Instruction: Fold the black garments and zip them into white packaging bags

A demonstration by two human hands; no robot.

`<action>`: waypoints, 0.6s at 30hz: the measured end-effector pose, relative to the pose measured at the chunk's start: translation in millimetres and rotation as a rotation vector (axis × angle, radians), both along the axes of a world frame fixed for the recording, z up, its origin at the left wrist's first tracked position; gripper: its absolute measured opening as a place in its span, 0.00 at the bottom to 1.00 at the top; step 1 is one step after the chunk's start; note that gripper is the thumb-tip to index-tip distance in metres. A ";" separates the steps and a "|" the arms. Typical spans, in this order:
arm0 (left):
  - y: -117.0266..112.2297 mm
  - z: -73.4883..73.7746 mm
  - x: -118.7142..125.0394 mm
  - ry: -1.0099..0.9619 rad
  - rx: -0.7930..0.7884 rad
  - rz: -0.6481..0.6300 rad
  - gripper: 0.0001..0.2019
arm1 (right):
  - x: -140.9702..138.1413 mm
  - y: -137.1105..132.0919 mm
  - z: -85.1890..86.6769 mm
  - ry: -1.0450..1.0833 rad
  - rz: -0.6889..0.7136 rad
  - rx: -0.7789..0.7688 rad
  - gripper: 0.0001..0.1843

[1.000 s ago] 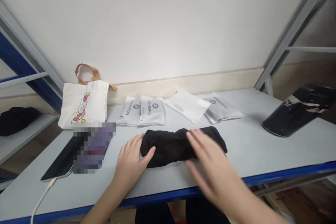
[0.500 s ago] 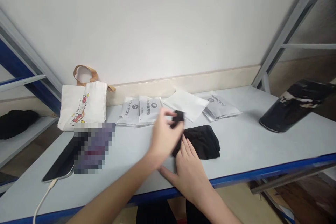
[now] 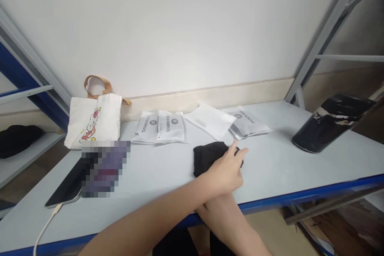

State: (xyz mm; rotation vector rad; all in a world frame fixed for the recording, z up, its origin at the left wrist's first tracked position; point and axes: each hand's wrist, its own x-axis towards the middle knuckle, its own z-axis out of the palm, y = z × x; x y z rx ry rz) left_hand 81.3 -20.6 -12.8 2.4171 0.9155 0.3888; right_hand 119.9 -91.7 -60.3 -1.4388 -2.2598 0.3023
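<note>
A folded black cloth lies on the pale grey table top, just in front of the white packets. My left hand reaches across from the lower left, its fingers gripping the cloth's right end. My left forearm crosses over my right forearm. My right hand is hidden beneath my left hand and wrist, so its fingers do not show.
A white tote bag with tan handles stands at the back left. Behind the cloth lie white Rockbros packets and a plain white pouch. A black cylinder lies tilted at the right. A tablet with a white cable sits front left.
The black cloth is folded smaller and lies further left. My left hand has moved right across my right forearm, and my right hand has gone out of sight beneath it.
</note>
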 end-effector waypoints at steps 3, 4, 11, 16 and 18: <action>6.0 1.0 -29.0 -0.005 0.047 -0.020 0.34 | 21.8 -28.7 25.4 -0.042 0.164 -0.033 0.34; 5.1 -0.4 -40.5 -0.004 0.069 -0.041 0.34 | 31.1 -35.2 38.2 -0.050 0.233 -0.070 0.32; -43.1 -6.0 -92.0 0.041 0.380 -0.021 0.35 | 75.7 60.8 118.9 -0.007 0.123 0.012 0.22; -39.9 -9.1 -72.7 0.057 0.241 0.468 0.37 | 50.4 165.9 75.5 -0.238 -0.088 0.152 0.22; -29.4 -16.0 -63.3 0.115 0.261 0.462 0.33 | 42.3 179.8 51.8 -0.295 -0.110 0.169 0.16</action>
